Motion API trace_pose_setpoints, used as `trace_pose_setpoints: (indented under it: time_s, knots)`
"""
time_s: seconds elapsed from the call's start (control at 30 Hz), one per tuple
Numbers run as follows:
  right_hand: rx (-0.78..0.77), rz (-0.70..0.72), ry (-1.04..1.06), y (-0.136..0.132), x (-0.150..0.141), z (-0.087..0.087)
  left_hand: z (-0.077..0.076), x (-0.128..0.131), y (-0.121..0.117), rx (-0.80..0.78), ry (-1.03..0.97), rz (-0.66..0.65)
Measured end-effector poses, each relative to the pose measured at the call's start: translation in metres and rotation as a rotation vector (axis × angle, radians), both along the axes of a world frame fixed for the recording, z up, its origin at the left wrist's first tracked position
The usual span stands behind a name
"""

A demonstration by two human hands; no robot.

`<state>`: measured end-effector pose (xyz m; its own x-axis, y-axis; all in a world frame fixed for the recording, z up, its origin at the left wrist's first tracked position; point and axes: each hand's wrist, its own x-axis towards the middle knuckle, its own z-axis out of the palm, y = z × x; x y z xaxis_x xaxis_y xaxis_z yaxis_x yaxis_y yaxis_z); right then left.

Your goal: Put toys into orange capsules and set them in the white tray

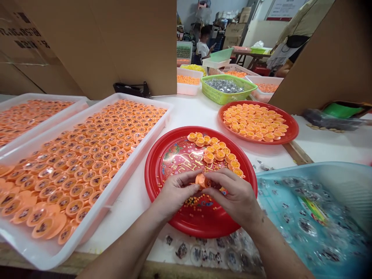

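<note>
My left hand point(174, 192) and my right hand point(235, 193) meet over a red round tray point(162, 174) and pinch one small orange plastic cap point(202, 181) between their fingertips. Both hands are closed on it. Several orange caps point(215, 151) stand in rows on the tray's far right part. Tiny yellow and orange beads point(197, 201) lie scattered on the tray below my hands.
A white bin point(122, 182) full of orange caps stands left, another white bin point(43, 97) beyond it. A second red tray point(287, 135) of caps sits far right, a green basket point(223, 97) behind. A blue basin point(334, 174) with clear pieces is at right. Cardboard walls flank the table; a person sits far back.
</note>
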<state>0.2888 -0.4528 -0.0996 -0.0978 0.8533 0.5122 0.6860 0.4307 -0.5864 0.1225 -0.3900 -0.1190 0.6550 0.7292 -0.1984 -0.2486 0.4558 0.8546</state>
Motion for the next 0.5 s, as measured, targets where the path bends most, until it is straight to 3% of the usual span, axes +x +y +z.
trace_pose_setpoints:
  time_s: [0.13,0.3,0.5]
  knots:
    - [0.020,-0.047,-0.068,-0.002,-0.010,-0.003,0.004,0.000,0.000,0.068,-0.002,-0.068]
    - [-0.005,-0.042,0.002,-0.002,-0.016,-0.005,0.006,0.002,-0.001,0.106,0.089,0.026]
    - [-0.308,-0.080,0.250,0.004,-0.003,-0.008,0.007,0.003,-0.002,0.237,0.123,0.101]
